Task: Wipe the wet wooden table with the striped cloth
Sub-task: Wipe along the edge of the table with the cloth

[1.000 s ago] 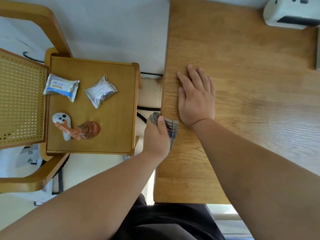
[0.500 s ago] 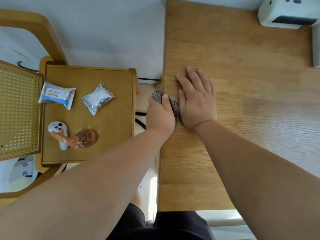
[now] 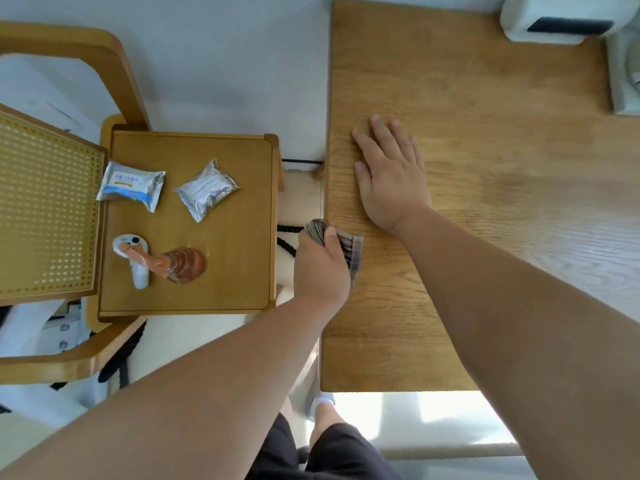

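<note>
The wooden table (image 3: 467, 109) fills the right side of the head view, with a faint wet sheen across its right part. My left hand (image 3: 320, 271) grips the bunched striped cloth (image 3: 349, 247) and holds it against the table's left edge. The cloth's grey and brown stripes show past my thumb; the rest is hidden under my palm. My right hand (image 3: 389, 174) lies flat on the tabletop just beyond the cloth, fingers straight and pointing away from me.
A small wooden side table (image 3: 235, 258) stands to the left, carrying two foil packets (image 3: 131, 183) (image 3: 207, 188), a white controller (image 3: 133, 261) and a brown spray bottle (image 3: 176, 265). A cane chair (image 3: 41, 216) sits far left. A white device (image 3: 554, 19) rests on the table's far right corner.
My left hand has slid the cloth back toward me along the table's left edge, away from my right hand. The right hand has stayed flat in about the same place.
</note>
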